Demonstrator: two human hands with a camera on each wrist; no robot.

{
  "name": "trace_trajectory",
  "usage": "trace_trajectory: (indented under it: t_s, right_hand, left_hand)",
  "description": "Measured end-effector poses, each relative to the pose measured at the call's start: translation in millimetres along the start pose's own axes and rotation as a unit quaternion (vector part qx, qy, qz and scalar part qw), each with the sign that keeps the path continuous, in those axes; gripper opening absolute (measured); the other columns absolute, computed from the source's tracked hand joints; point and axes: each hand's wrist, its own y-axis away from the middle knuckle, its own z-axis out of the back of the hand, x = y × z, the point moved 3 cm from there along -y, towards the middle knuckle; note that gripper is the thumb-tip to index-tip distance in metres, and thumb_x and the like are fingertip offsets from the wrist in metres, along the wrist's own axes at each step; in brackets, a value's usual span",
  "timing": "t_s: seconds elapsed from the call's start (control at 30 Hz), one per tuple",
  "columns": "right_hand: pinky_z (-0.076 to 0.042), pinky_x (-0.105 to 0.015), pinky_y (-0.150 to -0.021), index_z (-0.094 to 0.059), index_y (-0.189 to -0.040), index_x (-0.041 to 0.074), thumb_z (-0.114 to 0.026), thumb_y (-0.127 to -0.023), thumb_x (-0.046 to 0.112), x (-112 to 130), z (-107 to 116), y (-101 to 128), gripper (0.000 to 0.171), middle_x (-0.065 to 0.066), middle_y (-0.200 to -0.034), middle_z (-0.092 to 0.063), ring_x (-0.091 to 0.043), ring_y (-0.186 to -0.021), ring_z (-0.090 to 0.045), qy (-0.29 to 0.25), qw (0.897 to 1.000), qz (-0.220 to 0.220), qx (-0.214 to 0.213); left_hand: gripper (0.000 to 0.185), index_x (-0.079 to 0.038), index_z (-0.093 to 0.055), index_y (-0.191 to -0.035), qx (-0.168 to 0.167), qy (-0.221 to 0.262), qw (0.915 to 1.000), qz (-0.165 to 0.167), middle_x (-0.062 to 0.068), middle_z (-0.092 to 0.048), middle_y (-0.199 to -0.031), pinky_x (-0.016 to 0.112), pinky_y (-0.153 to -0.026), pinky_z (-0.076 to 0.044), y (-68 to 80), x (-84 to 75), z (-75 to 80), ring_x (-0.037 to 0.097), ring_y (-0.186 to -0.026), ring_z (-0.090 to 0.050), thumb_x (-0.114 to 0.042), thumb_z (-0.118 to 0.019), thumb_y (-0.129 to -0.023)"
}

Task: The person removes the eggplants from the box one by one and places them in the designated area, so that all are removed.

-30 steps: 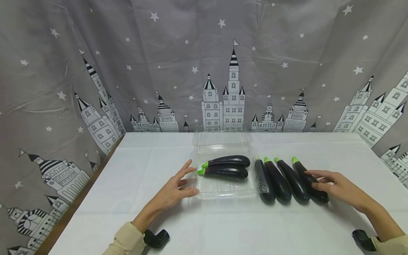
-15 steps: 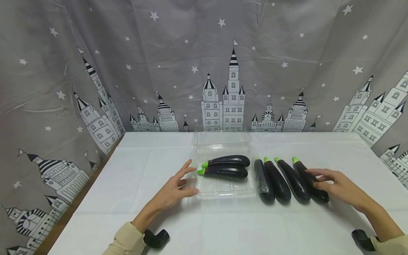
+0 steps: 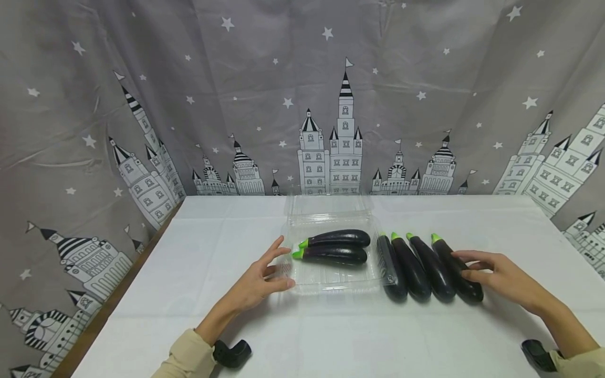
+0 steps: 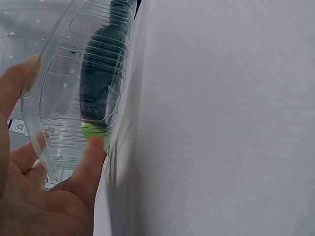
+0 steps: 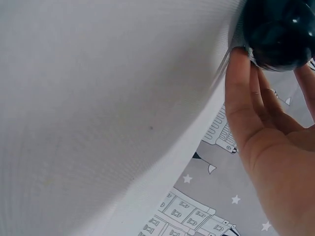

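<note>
Covering the whole back of the scene is a grey curtain (image 3: 302, 94) printed with castles and stars, and in front of it sits a table under a white tablecloth (image 3: 331, 336). Mid-table there's a clear plastic clamshell container (image 3: 331, 281), lid flipped open toward the curtain, with two eggplants (image 3: 335, 247) lying crosswise inside, green stems pointing left.

Just right of the container, four more eggplants (image 3: 416, 268) lie in a row on the cloth, side by side, stems pointing away from the person. The rightmost eggplant (image 3: 456, 270) is the one getting handled: the right hand (image 3: 501, 275) has its fingers curled over the top and thumb against the near side, so it's gripping it while it sits on the cloth. The right wrist view shows the fingertips wrapped around the dark rounded end.

The left hand (image 3: 257, 283) is relaxed and spread, fingers straight, thumb and fingertips resting against the container's left edge; it's bracing rather than clutching.
</note>
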Motion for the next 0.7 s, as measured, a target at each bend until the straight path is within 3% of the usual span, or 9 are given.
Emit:
trace_trajectory:
  t_s: [0.2, 0.4, 0.6, 0.7]
  right_hand:
    - [-0.043, -0.054, -0.075, -0.050, -0.129, 0.003, -0.057, -0.090, 0.021, 0.1, 1.2, 0.6, 0.043, -0.021, -0.124, -0.052, -0.034, -0.103, -0.052, 0.005, 1.000, 0.000, -0.003]
    - [-0.043, -0.052, -0.076, -0.053, -0.127, 0.006, -0.057, -0.091, 0.028, 0.6, 1.5, 1.5, 0.043, -0.017, -0.125, -0.052, -0.020, -0.100, -0.052, 0.012, 1.000, 0.001, -0.014]
    - [-0.042, -0.058, -0.076, -0.053, -0.127, 0.005, -0.057, -0.091, 0.029, 2.3, 1.7, 2.5, 0.043, -0.020, -0.125, -0.051, -0.036, -0.106, -0.048, 0.011, 1.000, -0.005, -0.027]
    - [-0.046, -0.050, -0.078, -0.055, -0.125, 0.006, -0.058, -0.091, 0.028, 3.4, 1.3, 1.7, 0.041, -0.018, -0.124, -0.051, -0.032, -0.105, -0.049, 0.024, 0.999, 0.006, -0.045]
  left_hand:
    - [0.069, -0.012, -0.038, -0.137, 0.001, 0.005, 1.0000, 0.000, -0.013, -0.005, -0.151, 0.043, -0.094, -0.040, -1.1, -0.9, -0.9, 0.037, -0.124, -0.036, -0.023, -0.073, -0.079]
    - [0.069, -0.012, -0.038, -0.137, 0.000, 0.002, 1.0000, -0.002, -0.010, -0.005, -0.151, 0.041, -0.093, -0.041, -1.4, 0.4, -0.8, 0.039, -0.124, -0.036, -0.022, -0.073, -0.079]
    - [0.069, -0.012, -0.039, -0.137, -0.001, 0.002, 1.0000, -0.002, -0.013, -0.007, -0.151, 0.039, -0.091, -0.043, 0.5, -1.1, -0.7, 0.037, -0.122, -0.038, -0.025, -0.074, -0.078]
    - [0.069, -0.011, -0.040, -0.136, -0.004, 0.000, 1.0000, -0.003, -0.011, -0.007, -0.151, 0.040, -0.092, -0.042, 0.8, -1.3, -0.2, 0.036, -0.122, -0.039, -0.026, -0.074, -0.078]
